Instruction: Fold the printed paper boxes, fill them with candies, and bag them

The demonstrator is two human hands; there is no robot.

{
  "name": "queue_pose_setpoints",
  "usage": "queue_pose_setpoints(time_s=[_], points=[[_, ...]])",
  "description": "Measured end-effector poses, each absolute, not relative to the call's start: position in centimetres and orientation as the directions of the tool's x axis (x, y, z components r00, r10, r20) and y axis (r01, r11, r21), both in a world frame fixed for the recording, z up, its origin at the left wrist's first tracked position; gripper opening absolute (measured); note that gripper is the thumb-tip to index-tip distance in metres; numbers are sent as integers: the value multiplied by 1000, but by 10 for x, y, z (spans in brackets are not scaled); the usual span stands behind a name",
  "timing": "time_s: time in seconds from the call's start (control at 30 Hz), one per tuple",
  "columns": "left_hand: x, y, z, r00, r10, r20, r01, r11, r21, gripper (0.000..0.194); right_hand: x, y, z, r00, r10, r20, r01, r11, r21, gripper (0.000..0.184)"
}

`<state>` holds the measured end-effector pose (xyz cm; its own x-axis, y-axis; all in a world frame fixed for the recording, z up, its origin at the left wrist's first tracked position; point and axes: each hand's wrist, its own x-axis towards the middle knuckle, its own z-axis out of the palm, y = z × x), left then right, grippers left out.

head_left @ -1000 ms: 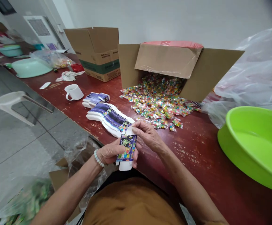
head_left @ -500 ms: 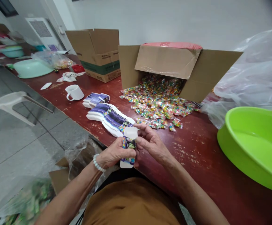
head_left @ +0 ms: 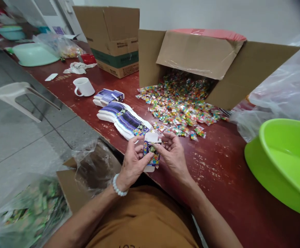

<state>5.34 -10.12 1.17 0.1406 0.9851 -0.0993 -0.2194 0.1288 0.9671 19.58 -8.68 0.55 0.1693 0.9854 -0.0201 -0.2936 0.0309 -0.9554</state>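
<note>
We hold small purple printed carton (head_left: 154,161) just below mid-view. Left hand (head_left: 131,162) and right hand (head_left: 176,155) both clamped on it, from its 9 and 3 o'clock; white end flap (head_left: 151,136) upright at its 12. Around our carton, on red table (head_left: 211,151): stack of flat purple cartons (head_left: 125,120) between 10 and 11, white mug (head_left: 85,86) at 10, candy packets (head_left: 182,113) at 1, lime-green basin (head_left: 267,172) at 3.

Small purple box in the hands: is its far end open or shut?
Open: the small purple box has a white flap sticking out past its printed face, not tucked in.
</note>
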Motion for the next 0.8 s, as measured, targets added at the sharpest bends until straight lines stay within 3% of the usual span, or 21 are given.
queue_pose_setpoints(time_s=[0.13,0.3,0.43,0.53,0.6,0.67,0.73,0.8], points=[[58,-107,8,108,993,-50,-228,74,971,57,189,-97,-2,182,983,3,-262,52,-964,26],[59,-108,2,211,971,-111,-279,169,945,35,204,-113,-10,236,970,58,4,59,-998,21],[58,-110,-5,286,948,-137,-276,218,936,28,225,-112,-17,83,978,-193,-126,-182,-975,26],[58,-111,-8,268,960,-75,-184,127,975,25,233,-108,-16,59,987,-146,-96,-140,-985,41],[58,-111,-9,257,965,-54,-164,98,982,26,233,-106,-13,1,997,-82,-6,-82,-997,40],[55,-110,-9,244,966,-83,-249,146,958,37,229,-106,-8,-7,1000,-12,95,-12,-995,25],[52,-110,-7,279,942,-187,-372,285,883,53,222,-107,-3,42,997,65,134,59,-989,17],[49,-108,-4,416,855,-311,-412,482,773,55,215,-107,1,61,993,101,110,94,-989,15]])
